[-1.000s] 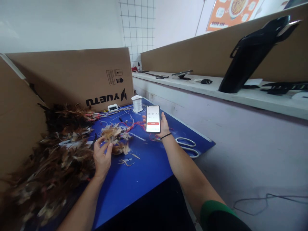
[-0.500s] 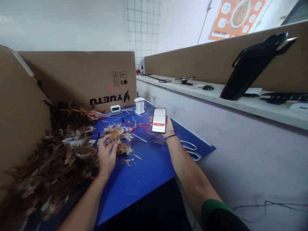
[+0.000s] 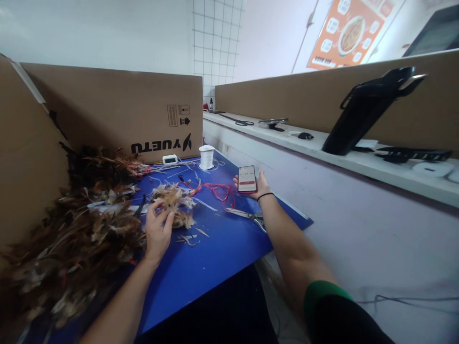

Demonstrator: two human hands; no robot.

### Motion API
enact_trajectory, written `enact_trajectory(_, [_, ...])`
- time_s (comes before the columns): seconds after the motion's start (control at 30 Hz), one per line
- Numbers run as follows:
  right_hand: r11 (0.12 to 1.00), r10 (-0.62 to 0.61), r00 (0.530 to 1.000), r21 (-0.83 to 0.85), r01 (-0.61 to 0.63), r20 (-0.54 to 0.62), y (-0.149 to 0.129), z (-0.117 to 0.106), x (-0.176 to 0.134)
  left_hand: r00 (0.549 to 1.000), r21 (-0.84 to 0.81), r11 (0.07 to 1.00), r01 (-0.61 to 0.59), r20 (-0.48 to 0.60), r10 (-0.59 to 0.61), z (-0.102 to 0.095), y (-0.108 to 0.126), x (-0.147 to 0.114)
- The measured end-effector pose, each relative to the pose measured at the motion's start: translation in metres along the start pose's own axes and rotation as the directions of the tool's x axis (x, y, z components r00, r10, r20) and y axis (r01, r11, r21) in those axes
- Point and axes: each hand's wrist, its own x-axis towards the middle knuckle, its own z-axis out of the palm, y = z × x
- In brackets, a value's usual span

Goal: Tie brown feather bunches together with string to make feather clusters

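Observation:
My right hand [image 3: 262, 185] holds a smartphone [image 3: 247, 179] from below, its lit screen facing me with a red bar on it. My left hand [image 3: 158, 229] is closed at the fingertips on a bunch of brown and cream feathers [image 3: 169, 197] over the blue table [image 3: 215, 258]. More feathers lie just under that bunch. Scissors [image 3: 245, 214] rest on the table below the phone, their handles partly behind my right wrist. Red string [image 3: 217, 188] lies in loose loops between the feathers and the phone.
A large heap of brown feathers [image 3: 89, 239] fills the left side against cardboard [image 3: 107, 110]. A white spool [image 3: 206, 157] and a small white digital device [image 3: 169, 159] stand at the back. On the right ledge are a black hair clipper [image 3: 358, 114] and other scissors [image 3: 244, 123].
My right hand has moved right with the phone, now tilted further back, uncovering more of the scissors. My left hand stays at the feathers. The view has shifted slightly.

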Motion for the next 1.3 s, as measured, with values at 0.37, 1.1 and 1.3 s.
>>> enact_trajectory(0.37, [0.983, 0.099, 0.994, -0.151, -0.104, -0.04, -0.035, -0.043, 0.001, 1.0, 0.009, 1.0, 0.009, 0.024, -0.009, 0.002, -0.004, 0.0])
enact_trajectory(1.1, [0.868, 0.038, 0.919, -0.442, -0.224, -0.393, -0.058, -0.075, 0.017, 0.998, 0.004, 0.999, 0.031, 0.06, -0.032, 0.004, -0.007, -0.001])
enact_trajectory(1.3, [0.805, -0.046, 0.89, -0.544, -0.236, -0.453, -0.063, -0.071, 0.023, 0.999, 0.002, 1.0, 0.025, 0.047, -0.025, 0.005, -0.008, -0.002])
